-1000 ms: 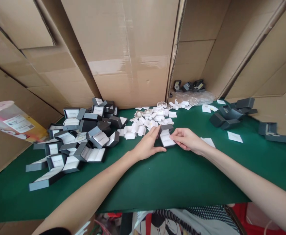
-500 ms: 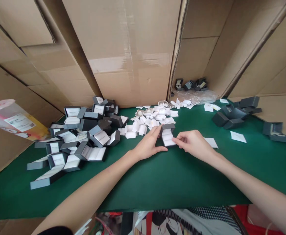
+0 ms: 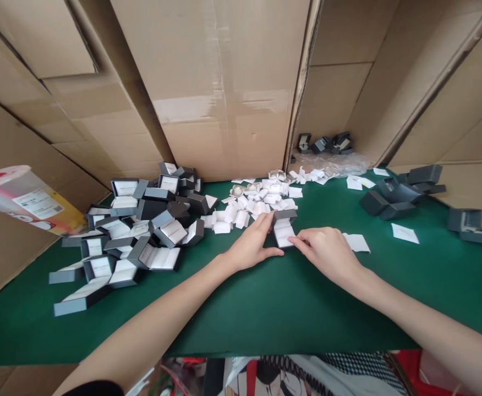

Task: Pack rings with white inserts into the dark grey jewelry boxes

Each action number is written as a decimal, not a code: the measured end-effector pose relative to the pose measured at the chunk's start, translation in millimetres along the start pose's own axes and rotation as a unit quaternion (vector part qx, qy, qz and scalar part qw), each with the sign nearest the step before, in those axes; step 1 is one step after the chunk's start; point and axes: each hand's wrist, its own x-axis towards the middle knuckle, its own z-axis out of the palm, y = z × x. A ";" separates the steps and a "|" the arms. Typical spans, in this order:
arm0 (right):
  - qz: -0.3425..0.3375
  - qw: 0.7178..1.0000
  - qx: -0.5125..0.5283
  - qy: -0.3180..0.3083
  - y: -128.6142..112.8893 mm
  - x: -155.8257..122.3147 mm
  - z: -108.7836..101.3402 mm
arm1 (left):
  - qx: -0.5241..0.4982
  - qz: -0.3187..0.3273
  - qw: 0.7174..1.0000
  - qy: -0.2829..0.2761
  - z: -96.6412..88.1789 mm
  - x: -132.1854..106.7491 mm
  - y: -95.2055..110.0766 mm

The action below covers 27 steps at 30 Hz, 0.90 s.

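A small dark-grey jewellery box [image 3: 284, 216] stands on the green tabletop with its lid up and a white padded insert [image 3: 284, 235] showing inside. My left hand [image 3: 254, 240] steadies it from the left, fingers along its side and back and thumb at the front corner. From the right, my right hand [image 3: 321, 246] touches the insert's front right part with thumb and forefinger pinched together and the other fingers curled. Whatever may be between those fingertips is hidden. Just behind the box lies a pile of small folded white inserts [image 3: 251, 206].
Many open grey boxes [image 3: 154, 253] with white linings are heaped at left, beside a plastic drink cup [image 3: 34, 201]. More dark boxes [image 3: 395, 195] and a white paper piece [image 3: 405, 232] lie at right. Tall cardboard cartons [image 3: 224, 99] wall the back.
My right hand has shifted slightly left and down, its fingertips further onto the white insert, and the wrist has turned a little. My left hand and the box stay in place.
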 end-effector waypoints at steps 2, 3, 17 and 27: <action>0.008 0.997 0.067 -0.022 -3.1 -1.4 -2.9 | 0.006 0.002 1.000 -0.002 -0.2 0.4 1.0; 0.008 0.992 0.115 -0.048 -4.8 -2.1 -4.3 | 0.008 0.003 1.000 -0.005 -0.3 0.6 1.5; 0.089 0.919 0.353 -0.149 37.1 18.5 1.5 | 0.065 0.014 0.997 0.041 -3.4 -0.8 12.4; 0.078 0.891 0.406 -0.188 27.3 19.4 4.4 | 0.088 0.067 0.994 0.022 -2.0 -2.3 12.5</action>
